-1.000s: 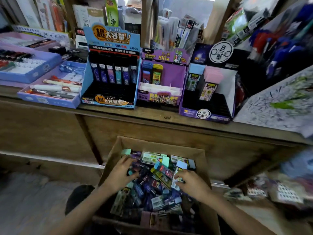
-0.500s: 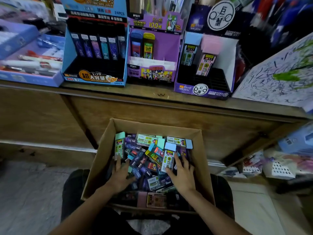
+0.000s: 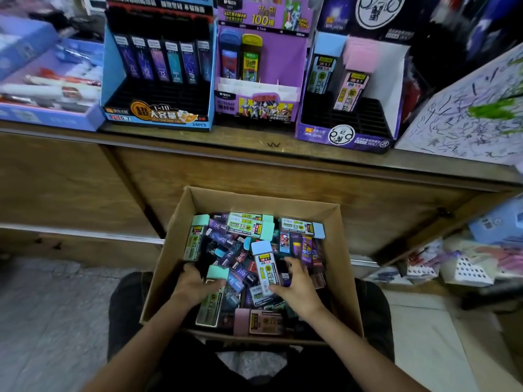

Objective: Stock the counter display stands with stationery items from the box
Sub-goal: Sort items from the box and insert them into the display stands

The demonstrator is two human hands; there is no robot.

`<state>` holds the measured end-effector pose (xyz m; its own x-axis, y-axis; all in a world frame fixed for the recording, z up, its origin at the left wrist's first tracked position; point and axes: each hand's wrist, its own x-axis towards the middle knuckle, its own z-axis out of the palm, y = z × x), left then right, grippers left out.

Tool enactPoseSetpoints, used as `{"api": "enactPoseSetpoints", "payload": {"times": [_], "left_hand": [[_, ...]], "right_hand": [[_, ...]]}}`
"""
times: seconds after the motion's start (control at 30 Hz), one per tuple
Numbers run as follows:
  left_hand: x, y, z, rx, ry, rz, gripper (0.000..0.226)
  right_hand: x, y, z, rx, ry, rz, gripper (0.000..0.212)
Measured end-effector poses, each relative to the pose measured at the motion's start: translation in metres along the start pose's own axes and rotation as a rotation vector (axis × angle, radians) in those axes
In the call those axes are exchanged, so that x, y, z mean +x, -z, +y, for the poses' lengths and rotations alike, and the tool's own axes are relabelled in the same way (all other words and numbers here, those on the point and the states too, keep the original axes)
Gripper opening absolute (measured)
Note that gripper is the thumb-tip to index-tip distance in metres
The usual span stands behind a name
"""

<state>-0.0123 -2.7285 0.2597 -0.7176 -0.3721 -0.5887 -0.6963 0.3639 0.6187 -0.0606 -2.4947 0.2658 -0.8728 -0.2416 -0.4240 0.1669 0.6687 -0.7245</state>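
Two hands work inside the box (image 3: pixel 263 203), which rests on your lap below the bench (image 3: pixel 198 142). The step in hand is picking stock, and the task looks to be at an early stage, since each stand above carries only a few cases.

Your left hand (image 3: pixel 194 287) grips a mint-capped case (image 3: pixel 210 304), thumb curled across its body just under the cap. Your right hand (image 3: pixel 298 290) lies on the pile with fingers (image 3: pixel 295 265) spread. Its thumb touches the lower end of a blue-capped case (image 3: pixel 263 267), but whether that case is held cannot be told.

The box is heaped with small flat cases, jumbled at all angles: mint, blue and pink caps among many dark purple ones.

Three displays stand on the bench:
- **Blue stand** (image 3: pixel 158 117): one back row of six dark cases.
- **Purple stand** (image 3: pixel 260 107): two cases at its back left, one blue and one yellow.
- **Dark stand** (image 3: pixel 342 135): two tall cases leaning in its rear slots, one with a blue cap and one with a pink cap.

The next move calls for lifting a case free of the heap and matching its type to a stand. The capped cases resemble those in the dark stand. You then raise it to the bench and set it upright in a slot in front of the cases already there.
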Motion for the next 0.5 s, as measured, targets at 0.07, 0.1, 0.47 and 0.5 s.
{"api": "enactPoseSetpoints", "payload": {"times": [0.07, 0.1, 0.47, 0.5], "left_hand": [[0.001, 0.001, -0.002, -0.021, -0.010, -0.073, 0.071], [0.001, 0.001, -0.002, -0.041, -0.012, -0.116, 0.064], [-0.014, 0.009, 0.003, -0.415, -0.053, -0.127, 0.032], [-0.014, 0.012, 0.003, -0.410, -0.063, -0.102, 0.030]], "right_hand": [[0.001, 0.001, -0.001, 0.101, -0.082, -0.001, 0.070], [0.001, 0.002, -0.001, 0.142, -0.115, -0.008, 0.067], [0.001, 0.008, 0.001, 0.345, -0.226, -0.035, 0.063], [0.000, 0.009, 0.002, 0.371, -0.235, -0.038, 0.062]]}}
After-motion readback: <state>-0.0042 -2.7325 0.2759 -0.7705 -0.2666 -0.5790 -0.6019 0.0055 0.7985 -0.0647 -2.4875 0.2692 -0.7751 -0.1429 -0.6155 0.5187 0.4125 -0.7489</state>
